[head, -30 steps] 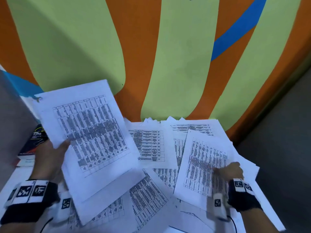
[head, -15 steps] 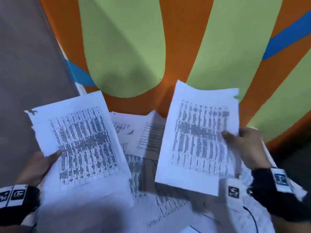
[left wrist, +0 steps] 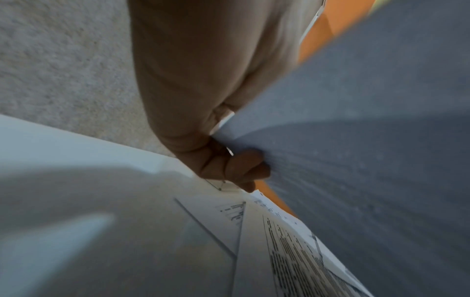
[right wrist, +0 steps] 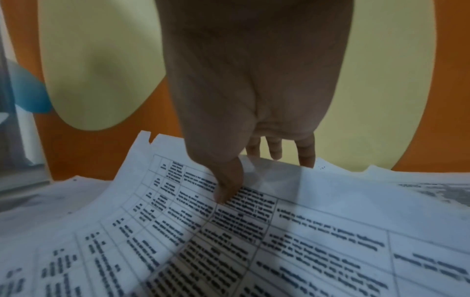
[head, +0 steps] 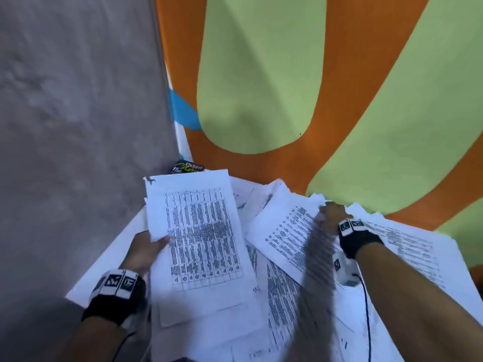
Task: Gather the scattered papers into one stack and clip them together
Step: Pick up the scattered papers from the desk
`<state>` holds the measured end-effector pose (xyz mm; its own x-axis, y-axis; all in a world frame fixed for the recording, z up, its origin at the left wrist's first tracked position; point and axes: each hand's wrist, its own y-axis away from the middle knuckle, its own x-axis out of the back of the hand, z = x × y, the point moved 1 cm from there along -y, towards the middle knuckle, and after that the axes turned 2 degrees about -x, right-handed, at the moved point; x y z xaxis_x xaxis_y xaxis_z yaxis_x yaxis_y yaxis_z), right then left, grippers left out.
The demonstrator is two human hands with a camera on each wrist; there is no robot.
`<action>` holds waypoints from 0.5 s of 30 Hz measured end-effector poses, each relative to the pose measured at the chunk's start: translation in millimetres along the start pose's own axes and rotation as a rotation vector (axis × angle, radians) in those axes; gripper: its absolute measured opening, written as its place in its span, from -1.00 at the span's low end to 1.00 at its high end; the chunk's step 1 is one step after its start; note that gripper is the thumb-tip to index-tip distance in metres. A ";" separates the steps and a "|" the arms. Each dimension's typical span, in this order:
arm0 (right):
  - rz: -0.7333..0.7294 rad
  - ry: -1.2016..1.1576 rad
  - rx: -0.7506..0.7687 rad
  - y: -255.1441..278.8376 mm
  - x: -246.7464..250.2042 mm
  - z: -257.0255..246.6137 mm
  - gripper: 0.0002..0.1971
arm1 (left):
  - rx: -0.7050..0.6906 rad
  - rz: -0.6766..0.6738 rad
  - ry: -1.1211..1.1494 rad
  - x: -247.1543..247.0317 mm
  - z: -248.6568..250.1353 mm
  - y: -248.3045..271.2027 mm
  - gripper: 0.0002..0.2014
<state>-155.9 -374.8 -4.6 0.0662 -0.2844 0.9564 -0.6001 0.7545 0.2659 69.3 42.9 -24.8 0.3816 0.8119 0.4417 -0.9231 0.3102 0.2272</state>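
My left hand (head: 146,250) grips a sheaf of printed sheets (head: 203,239) by its left edge, thumb on top, and holds it tilted up above the table. In the left wrist view the curled fingers (left wrist: 229,166) hold the sheaf (left wrist: 368,140) from below. My right hand (head: 329,213) is farther right over the scattered papers (head: 407,246). It pinches a printed sheet (head: 285,231) at its far edge. The thumb (right wrist: 226,188) lies on the sheet (right wrist: 292,231), which curves up, and the fingers reach behind its edge. No clip is in sight.
Loose sheets overlap across the white table (head: 109,257). A dark book with "Oxford" on its cover (head: 188,167) lies in the far corner behind the sheaf. A grey wall (head: 78,126) stands at the left and an orange and green painted wall (head: 261,87) behind.
My right hand has dropped from mid-air with a raised sheet to the pile at the right. The left hand's sheaf has turned more upright. The view has swung left.
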 end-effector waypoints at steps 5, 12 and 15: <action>-0.042 0.126 0.055 -15.4 -20.4 -6.0 -0.65 | -0.057 0.005 -0.040 -5.2 -0.2 10.1 -0.83; -0.080 0.309 0.168 -22.3 -23.7 -11.5 -0.51 | -0.036 -0.023 0.001 -16.3 -3.4 9.7 -0.77; -0.088 0.316 0.207 -28.2 -22.8 -11.3 -0.55 | -0.011 -0.033 -0.028 -20.8 -4.1 8.9 -0.74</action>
<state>-131.4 -382.9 -32.6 0.3473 -0.1224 0.9297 -0.7270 0.5911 0.3494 52.9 30.7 -35.5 0.4126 0.7872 0.4583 -0.9105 0.3417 0.2328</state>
